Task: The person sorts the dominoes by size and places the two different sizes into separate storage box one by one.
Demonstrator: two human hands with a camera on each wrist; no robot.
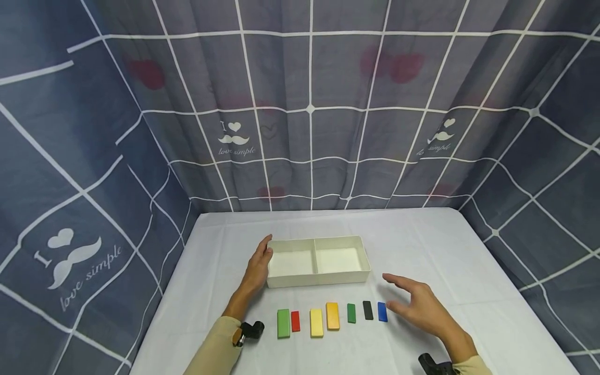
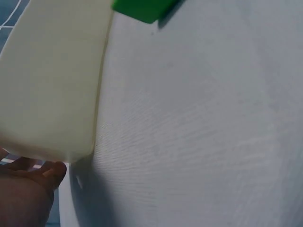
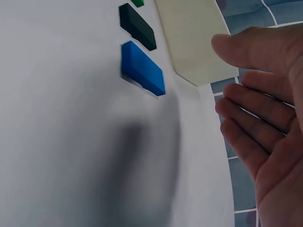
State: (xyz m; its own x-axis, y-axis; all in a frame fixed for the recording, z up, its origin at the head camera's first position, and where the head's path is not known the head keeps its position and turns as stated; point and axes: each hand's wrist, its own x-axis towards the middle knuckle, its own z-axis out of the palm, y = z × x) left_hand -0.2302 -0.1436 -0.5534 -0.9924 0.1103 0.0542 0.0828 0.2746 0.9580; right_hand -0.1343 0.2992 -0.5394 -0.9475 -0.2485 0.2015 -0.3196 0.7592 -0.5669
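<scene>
Seven coloured blocks [image 1: 316,323] lined up on the white-clothed, lightly creased desk [image 1: 469,276]. Right hand [image 1: 422,307] released, just beside the blue block [image 1: 382,312]. Left hand [image 1: 255,272] unclenched, touching left end of the two-compartment box [image 1: 319,279], just past the blocks. Dark grid-print curtains [image 1: 286,88] left, back and right.

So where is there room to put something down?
The biggest bare patch of white cloth is right of the tray, between the right hand and the right curtain. A bare strip runs behind the tray. It's crowded in front: seven blocks in a row, the blue one close to the right hand. The left hand is at the tray's left end.
</scene>
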